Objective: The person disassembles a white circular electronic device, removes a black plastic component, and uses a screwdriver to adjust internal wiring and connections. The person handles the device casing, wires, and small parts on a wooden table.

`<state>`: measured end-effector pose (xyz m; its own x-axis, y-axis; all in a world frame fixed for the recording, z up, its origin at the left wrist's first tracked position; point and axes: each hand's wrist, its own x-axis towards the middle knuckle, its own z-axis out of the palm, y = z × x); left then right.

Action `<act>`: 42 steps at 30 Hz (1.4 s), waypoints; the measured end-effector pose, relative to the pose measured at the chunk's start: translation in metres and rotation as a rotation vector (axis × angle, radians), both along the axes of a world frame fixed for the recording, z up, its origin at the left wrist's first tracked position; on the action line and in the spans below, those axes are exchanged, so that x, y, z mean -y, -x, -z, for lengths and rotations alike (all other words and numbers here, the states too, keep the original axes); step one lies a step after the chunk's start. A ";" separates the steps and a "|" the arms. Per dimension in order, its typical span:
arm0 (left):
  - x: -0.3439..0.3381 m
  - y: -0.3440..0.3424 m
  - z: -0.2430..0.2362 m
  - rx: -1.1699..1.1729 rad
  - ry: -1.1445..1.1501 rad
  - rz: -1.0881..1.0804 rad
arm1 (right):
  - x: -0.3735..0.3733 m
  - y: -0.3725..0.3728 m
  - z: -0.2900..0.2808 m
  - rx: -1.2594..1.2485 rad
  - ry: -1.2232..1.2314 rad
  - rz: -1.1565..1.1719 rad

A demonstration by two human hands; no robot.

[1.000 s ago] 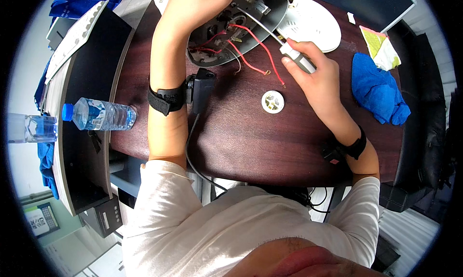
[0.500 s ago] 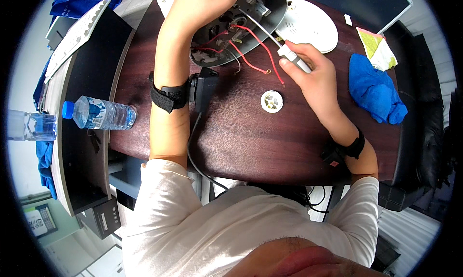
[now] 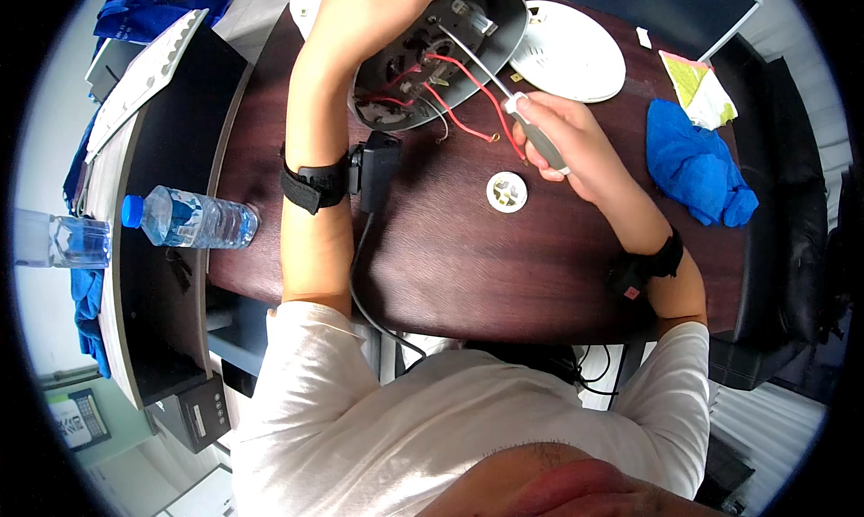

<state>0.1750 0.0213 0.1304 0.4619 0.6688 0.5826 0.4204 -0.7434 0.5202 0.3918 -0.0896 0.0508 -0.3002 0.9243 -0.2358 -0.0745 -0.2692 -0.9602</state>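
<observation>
An appliance housing (image 3: 511, 31) with a grey rim lies tilted at the far side of the table, its open underside toward me. Inside show metal fittings, and red wires (image 3: 477, 67) with bare or ringed ends hang out. My left hand (image 3: 373, 17) grips the housing at its upper left; some fingertips are cut off by the picture's edge. In my right hand (image 3: 567, 134) is a screwdriver (image 3: 544, 143) with a grey and white handle, its shaft reaching into the housing. A small round white part (image 3: 507, 192) with metal contacts lies on the table below the wires.
A round white cover (image 3: 576, 53) lies right of the housing. Farther right are a blue cloth (image 3: 697, 166) and a yellow and white packet (image 3: 702, 89). A water bottle (image 3: 202, 218) lies at the left, beside a dark shelf unit. A black cable (image 3: 360, 274) runs from my left wrist.
My right hand has shifted slightly down and left and closed its fingers further round the screwdriver handle. The shaft still points into the housing. My left hand has barely moved.
</observation>
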 end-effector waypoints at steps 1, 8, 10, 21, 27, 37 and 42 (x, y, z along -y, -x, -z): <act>0.000 0.001 0.000 -0.016 -0.014 -0.003 | -0.003 -0.002 -0.001 -0.012 -0.004 -0.032; 0.000 0.000 0.001 -0.017 -0.020 0.010 | -0.012 -0.009 -0.013 -0.034 0.162 -0.105; 0.001 0.000 0.001 -0.026 -0.036 -0.009 | -0.011 -0.009 -0.018 0.088 0.110 -0.081; 0.004 0.000 0.002 -0.035 -0.068 -0.067 | -0.013 -0.007 -0.011 0.927 -0.740 0.107; 0.002 -0.004 0.002 -0.023 -0.038 -0.047 | -0.019 -0.018 -0.021 0.967 -0.967 0.141; 0.005 -0.001 -0.001 0.010 0.007 -0.010 | -0.012 -0.020 -0.027 0.125 -0.002 -0.094; 0.003 0.000 -0.001 -0.020 -0.027 -0.048 | -0.008 -0.034 -0.017 -0.234 0.166 -0.062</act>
<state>0.1753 0.0186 0.1311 0.4413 0.6746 0.5918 0.4658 -0.7358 0.4915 0.4260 -0.0815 0.0676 -0.4188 0.8570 -0.3003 -0.2671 -0.4323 -0.8612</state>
